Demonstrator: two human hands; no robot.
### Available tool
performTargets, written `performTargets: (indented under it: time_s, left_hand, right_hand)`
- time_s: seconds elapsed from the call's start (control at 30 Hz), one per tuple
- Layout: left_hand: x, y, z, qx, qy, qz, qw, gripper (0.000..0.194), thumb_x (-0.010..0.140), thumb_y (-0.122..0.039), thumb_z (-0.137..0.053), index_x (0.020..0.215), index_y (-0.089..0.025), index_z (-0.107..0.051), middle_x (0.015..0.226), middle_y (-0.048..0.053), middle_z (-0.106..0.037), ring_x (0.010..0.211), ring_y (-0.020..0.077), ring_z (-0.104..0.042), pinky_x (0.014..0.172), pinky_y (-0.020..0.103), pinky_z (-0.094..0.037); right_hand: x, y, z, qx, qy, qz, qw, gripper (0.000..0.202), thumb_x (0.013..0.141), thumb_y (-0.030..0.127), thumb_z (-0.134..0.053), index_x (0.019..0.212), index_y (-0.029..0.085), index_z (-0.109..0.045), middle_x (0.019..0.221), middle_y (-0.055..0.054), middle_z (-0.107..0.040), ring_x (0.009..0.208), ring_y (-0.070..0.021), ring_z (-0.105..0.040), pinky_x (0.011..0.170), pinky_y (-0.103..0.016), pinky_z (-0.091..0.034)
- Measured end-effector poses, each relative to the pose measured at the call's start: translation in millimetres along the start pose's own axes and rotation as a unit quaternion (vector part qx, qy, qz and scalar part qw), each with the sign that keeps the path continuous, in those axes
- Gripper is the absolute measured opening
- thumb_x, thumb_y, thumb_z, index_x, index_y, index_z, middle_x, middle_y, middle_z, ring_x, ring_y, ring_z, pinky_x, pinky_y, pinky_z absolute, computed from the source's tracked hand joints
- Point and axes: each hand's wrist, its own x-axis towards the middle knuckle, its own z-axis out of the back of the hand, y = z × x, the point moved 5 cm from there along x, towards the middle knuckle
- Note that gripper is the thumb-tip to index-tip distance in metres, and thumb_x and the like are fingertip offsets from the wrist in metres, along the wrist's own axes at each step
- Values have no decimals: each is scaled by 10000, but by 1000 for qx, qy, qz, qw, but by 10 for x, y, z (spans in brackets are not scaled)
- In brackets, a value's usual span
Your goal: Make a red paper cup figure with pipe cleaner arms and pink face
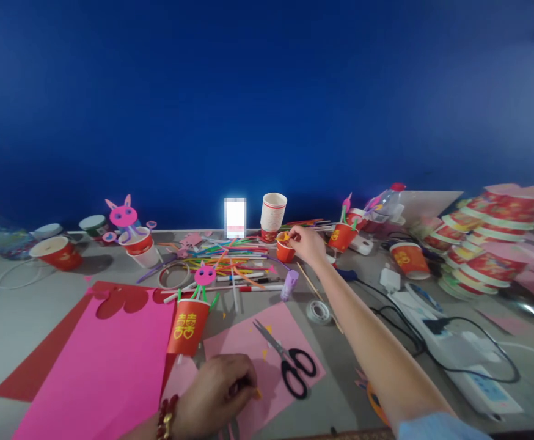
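My left hand, with a beaded bracelet at the wrist, hovers low over the pink paper sheet. A small yellow paper scrap is pinched between its thumb and forefinger. My right hand reaches far forward to a small red paper cup that has yellow bits at its rim. Its fingers are pinched together at the cup's mouth; what they grip, if anything, is hidden. Black-handled scissors lie partly open on the pink sheet. Left of them a red cup bears a pink paper face on green stems.
Coloured sticks and pens lie scattered at mid-table. Bright pink paper covers the left front. A tape roll and purple glue stick lie near my right forearm. Farther right are a power strip with cables and stacked bowls.
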Motion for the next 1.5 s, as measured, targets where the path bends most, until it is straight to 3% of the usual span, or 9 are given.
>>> performTargets:
  time_s: [0.2, 0.33, 0.5, 0.73, 0.9, 1.0, 1.1, 1.3, 1.5]
  left_hand:
    - [-2, -16, 7, 2, 2, 0, 1000, 126, 769, -81, -586, 812, -187, -638, 737, -25, -638, 640, 107, -525, 593, 207, -323]
    - [2, 8, 10, 1, -1, 2, 1000, 92, 790, -112, -601, 817, -188, -645, 746, -20, -639, 645, 110, -527, 592, 207, -323]
    - [6, -4, 22, -15, -3, -4, 1000, 135, 770, -71, -609, 822, -188, -654, 747, -28, -647, 642, 101, -530, 603, 198, -328]
    - [-9, -38, 72, -71, -10, 8, 997, 105, 790, -75, -615, 811, -169, -658, 735, -18, -634, 620, 97, -508, 572, 196, -323]
    - [-31, 38, 88, -188, -58, -7, 980, 68, 879, -195, -604, 822, -160, -611, 767, 18, -632, 657, 118, -538, 586, 204, -381]
    - [-63, 64, 156, -250, -114, -34, 961, 143, 936, -266, -558, 845, -161, -593, 796, 31, -602, 664, 122, -544, 600, 217, -429]
    - [-106, 88, 237, -283, -176, -31, 942, 193, 958, -319, -552, 843, -168, -588, 809, 28, -573, 682, 123, -543, 593, 215, -442]
    - [-84, 105, 211, -331, -160, 39, 929, 217, 950, -361, -559, 872, -162, -593, 768, 8, -562, 643, 115, -535, 569, 208, -448]
    - [-78, 42, 139, -235, -96, -7, 967, 105, 942, -225, -513, 856, -178, -550, 820, 18, -599, 667, 122, -580, 607, 221, -458]
  right_hand:
    - [117, 53, -38, -120, 124, 50, 984, 285, 973, 318, -610, 1225, 184, -610, 1250, -88, -625, 1036, -231, -649, 875, -429, -561]
    - [162, 128, 0, -163, 152, 79, 972, 276, 980, 317, -599, 1222, 187, -613, 1259, -88, -623, 1045, -232, -646, 882, -429, -559]
    - [96, 178, 134, -187, 128, 100, 969, 337, 1000, 215, -428, 1009, 205, -765, 1070, -71, -759, 1096, -250, -615, 932, -336, -436]
    - [-106, 241, 57, -195, 93, 128, 968, 336, 912, 228, -503, 728, 149, -773, 845, -146, -765, 916, -286, -645, 869, -378, -393]
    - [-173, 315, 304, -139, 6, 142, 980, 298, 935, 195, -458, 919, 172, -755, 992, -102, -768, 1002, -271, -627, 904, -371, -416]
    - [-439, 403, 612, -101, -59, 127, 985, 302, 973, 211, -409, 1018, 154, -702, 1108, -127, -729, 1026, -267, -630, 903, -371, -444]
    - [-992, 544, 787, 20, -61, 113, 992, 200, 969, 273, -482, 900, 206, -656, 907, -64, -727, 818, -216, -661, 720, -301, -480]
    - [-2114, 761, 300, -16, 166, 112, 980, 112, 843, 247, -666, 947, 215, -641, 958, -65, -695, 902, -258, -643, 783, -353, -486]
    - [-2166, 743, 20, -96, 206, 70, 971, 18, 822, 197, -634, 837, 200, -626, 893, -64, -675, 859, -254, -627, 736, -340, -435]
